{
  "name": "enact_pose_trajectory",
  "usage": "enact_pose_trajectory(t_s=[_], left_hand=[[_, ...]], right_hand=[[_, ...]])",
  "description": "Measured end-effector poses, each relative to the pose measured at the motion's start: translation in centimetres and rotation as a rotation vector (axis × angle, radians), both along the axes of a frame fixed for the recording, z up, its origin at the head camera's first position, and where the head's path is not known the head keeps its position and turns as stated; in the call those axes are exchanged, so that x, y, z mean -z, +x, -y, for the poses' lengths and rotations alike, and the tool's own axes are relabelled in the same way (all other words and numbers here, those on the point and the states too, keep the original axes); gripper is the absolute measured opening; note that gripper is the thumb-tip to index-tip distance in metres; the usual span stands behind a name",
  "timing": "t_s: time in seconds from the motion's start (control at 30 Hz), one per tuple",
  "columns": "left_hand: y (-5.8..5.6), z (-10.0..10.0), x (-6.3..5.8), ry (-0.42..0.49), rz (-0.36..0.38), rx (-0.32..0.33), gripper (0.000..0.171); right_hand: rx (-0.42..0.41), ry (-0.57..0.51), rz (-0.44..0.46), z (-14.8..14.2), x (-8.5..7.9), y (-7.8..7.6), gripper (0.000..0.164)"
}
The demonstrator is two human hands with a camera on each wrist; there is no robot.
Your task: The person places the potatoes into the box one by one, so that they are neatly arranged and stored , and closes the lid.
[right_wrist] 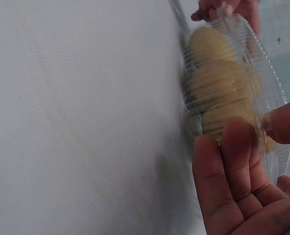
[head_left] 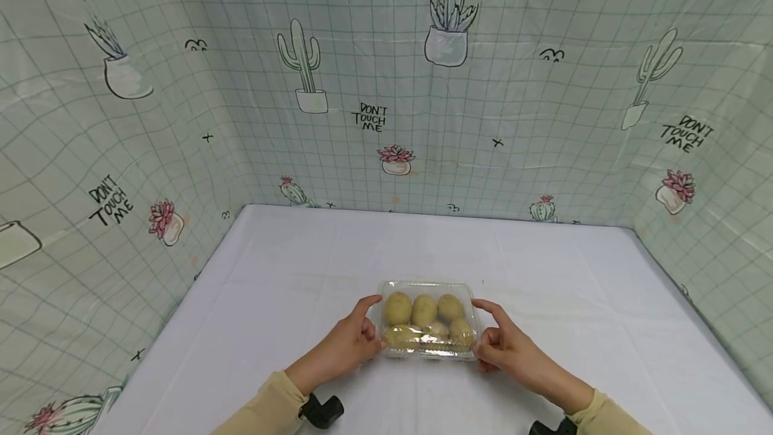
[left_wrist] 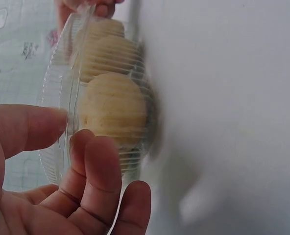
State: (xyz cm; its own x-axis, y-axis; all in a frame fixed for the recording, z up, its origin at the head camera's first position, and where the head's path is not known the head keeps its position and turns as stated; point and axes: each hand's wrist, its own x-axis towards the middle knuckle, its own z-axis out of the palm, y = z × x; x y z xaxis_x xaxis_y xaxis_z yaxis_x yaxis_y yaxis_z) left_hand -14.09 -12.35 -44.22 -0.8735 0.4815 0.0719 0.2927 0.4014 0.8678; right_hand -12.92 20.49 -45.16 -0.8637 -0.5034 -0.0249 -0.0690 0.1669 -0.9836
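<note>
A clear plastic clamshell container [head_left: 426, 285] with its lid down sits on the white cloth, holding several yellowish potatoes [head_left: 425, 311]. At its left side my left hand [head_left: 350, 336] pinches the rim between thumb and curled fingers, the index finger reaching to the back corner. My right hand [head_left: 508, 346] grips the opposite side in much the same way. Through the ribbed wall [left_wrist: 135, 159] in the left wrist view, potatoes [left_wrist: 113, 110] show close to the fingertips. The right wrist view has the thumb on the rim and fingers against the wall beside the potatoes [right_wrist: 221, 88].
A white cloth [head_left: 290, 301] covers the table. Grid-patterned curtains [head_left: 386, 72] with cactus drawings enclose the back and both sides. Black wrist mounts [head_left: 322, 411] show below the sleeves.
</note>
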Motion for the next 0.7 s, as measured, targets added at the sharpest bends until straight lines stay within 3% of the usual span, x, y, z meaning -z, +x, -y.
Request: enact_pose_trajectory(t_s=[0.17,0.37,0.7], left_hand=[[0.0,0.2,-0.1,-0.017,-0.006,0.004,0.074],[0.0,0.7,-0.2,-0.108,-0.019,-0.005,0.075],[-0.6,2.1,-1.3,-0.249,-0.073,0.003,0.068]], right_hand=[[-0.003,-0.002,-0.003,0.0,0.1,-0.1,0.075],[-0.006,0.027,-0.034,0.0,0.1,-0.3,0.075],[0.003,0.259,-0.193,-1.5,-1.4,-0.6,0.065]])
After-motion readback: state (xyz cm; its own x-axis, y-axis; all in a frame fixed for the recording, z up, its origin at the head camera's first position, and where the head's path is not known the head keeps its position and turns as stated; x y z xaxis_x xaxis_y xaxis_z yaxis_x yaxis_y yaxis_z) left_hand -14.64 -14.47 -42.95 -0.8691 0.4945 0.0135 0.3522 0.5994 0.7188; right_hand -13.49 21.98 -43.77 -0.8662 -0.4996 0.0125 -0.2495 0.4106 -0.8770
